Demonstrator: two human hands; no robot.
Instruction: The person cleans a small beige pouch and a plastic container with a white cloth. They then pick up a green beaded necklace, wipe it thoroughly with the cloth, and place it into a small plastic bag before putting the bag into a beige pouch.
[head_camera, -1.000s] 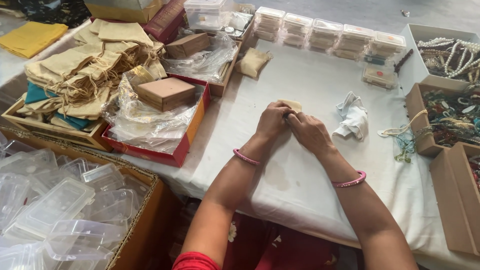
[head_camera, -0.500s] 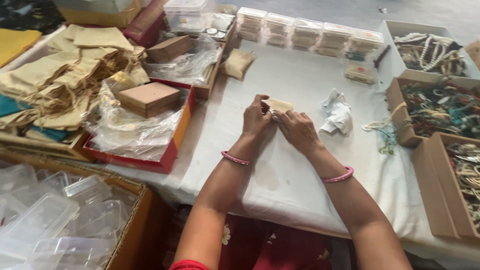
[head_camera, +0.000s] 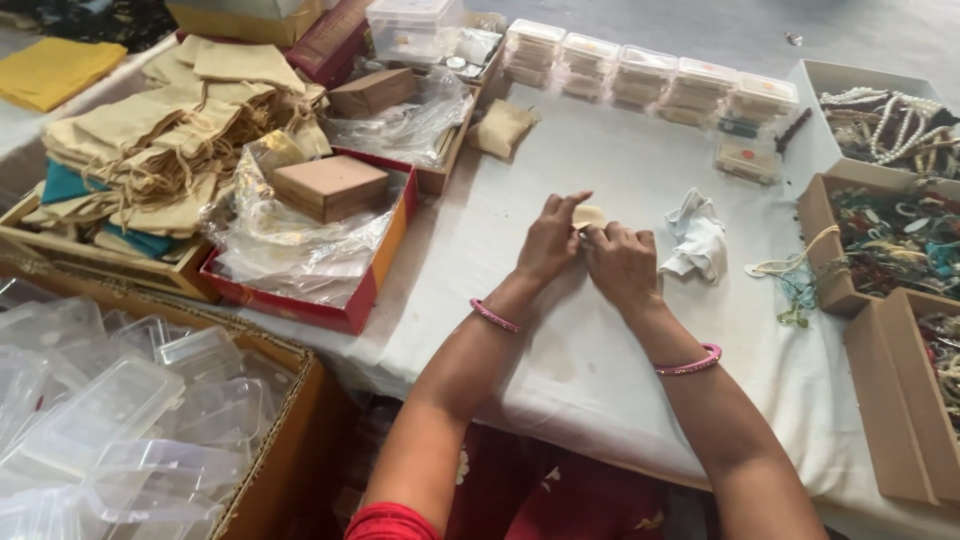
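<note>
Head-camera view of a packing table. The left hand (head_camera: 548, 243) and the right hand (head_camera: 622, 262) met over the middle of the white cloth-covered table (head_camera: 600, 370), fingers pinched together on a small beige cloth pouch (head_camera: 588, 215) that lay on the cloth and showed only as a pale corner above the fingertips. Each wrist wore a pink bangle. By the look of it, the step in hand was the closing or filling of the pouch's mouth; whether a drawstring or any contents lay between the fingers could not be told, since the hands hid them. A next move would call for a fine grip from both hands at the pouch's opening, held steady against the table.

Just right of the hands lay a crumpled white cloth (head_camera: 695, 240), and beyond it a tangle of pale and teal cords (head_camera: 795, 280). Open brown cardboard boxes of mixed beads and strung necklaces (head_camera: 890, 240) stood along the right edge. A row of small clear lidded plastic boxes (head_camera: 650, 80) ran across the far side. To the left, a red tray lined with clear plastic film (head_camera: 300, 290) held a closed brown cardboard box (head_camera: 330, 187), and behind it a wooden crate carried a heap of beige drawstring bags (head_camera: 170, 140). A carton of empty clear plastic containers (head_camera: 90, 400) stood below the table's left corner. The floor beyond was grey.
</note>
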